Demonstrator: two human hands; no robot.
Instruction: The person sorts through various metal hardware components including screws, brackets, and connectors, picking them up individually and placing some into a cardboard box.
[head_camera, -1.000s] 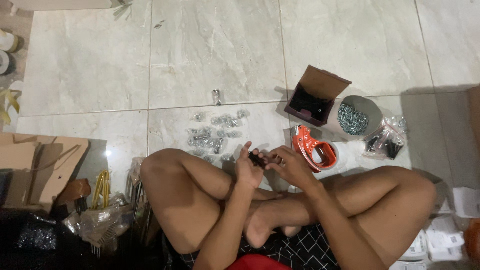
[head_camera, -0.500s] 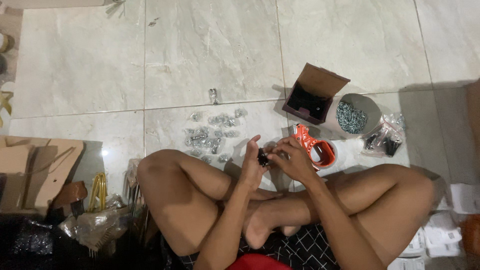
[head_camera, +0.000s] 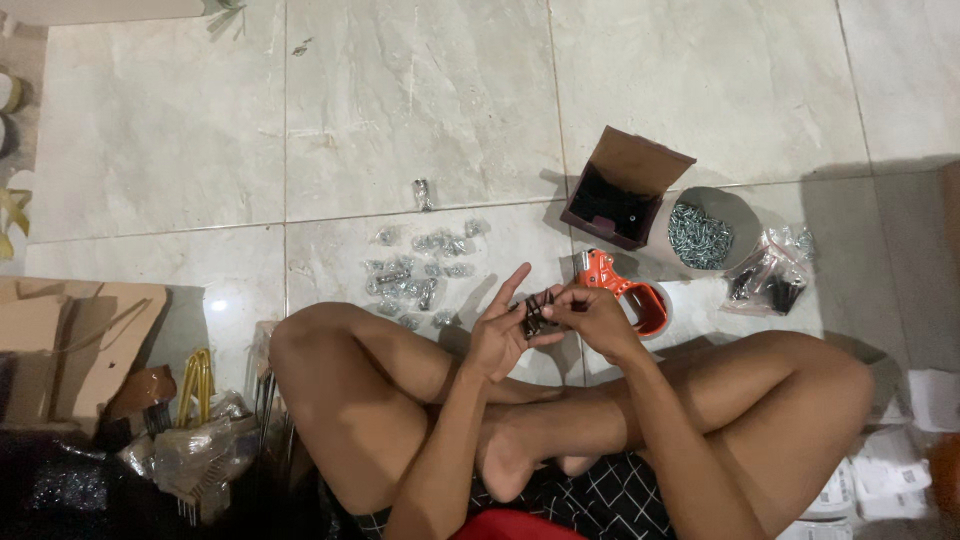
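The person sat cross-legged on the tiled floor (head_camera: 420, 110), knees spread to either side. Both hands met just in front of the shins. The left hand (head_camera: 500, 335) pinched a small bundle of black screws (head_camera: 535, 313) between thumb and lower fingers, its index finger raised and pointing away. The right hand (head_camera: 590, 315) closed its fingertips on the same bundle from the other side, so both grips were clenched on it. The bundle sat above the floor, between the two hands.

Just beyond the right hand lay an orange tape dispenser (head_camera: 625, 290), resting on the floor. Ahead of the left hand, a scatter of small clear packets of hardware (head_camera: 415, 275) lay spread on the tile, with one packet (head_camera: 423, 193) apart from the rest, farther out.

Farther still stood an open brown cardboard box (head_camera: 620, 190), dark inside. Beside it, to the right, was a round container of silver screws (head_camera: 705, 230), and next to that a clear plastic bag of black parts (head_camera: 770, 280).
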